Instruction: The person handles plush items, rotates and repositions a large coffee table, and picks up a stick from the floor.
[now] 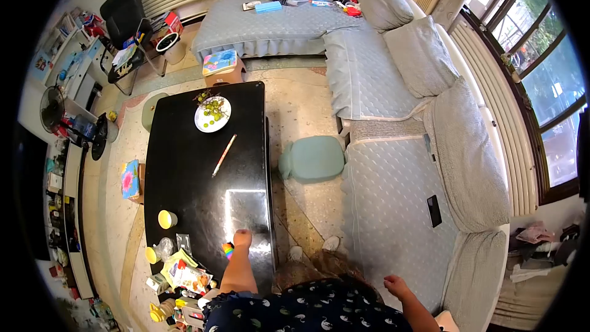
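Navy fabric with a scattered pale bird-like print, worn by the person, fills the bottom edge, with the two forearms coming out on either side of it. The left hand is at the glossy black rectangular worktop, its fingers curled together into a fist; whether they enclose anything small cannot be told, nor whether the knuckles press on the surface. Just beside that wrist, near the worktop's close end, is a small rainbow-striped object, partly covered by the forearm. The right hand hangs out over the pale grey quilted sofa cover, its fingers loosely bent around nothing visible; how far apart they are is unclear.

As a judgement, the step in hand is a moment between grasps, the left hand placed beside the striped object. Taking hold of it would call for uncurling the fist and drawing the hand back a little towards the body.

Further along the worktop lie a slender pink-and-white stick and a round white plate of green grapes. A yellow cup stands near the left edge, above a cluster with a yellow-and-white printed packet. That packet carries coloured print, but its lettering is too small to read, and no brand is legible anywhere. On the sofa cover, a flat black phone-like slab shows no writing.
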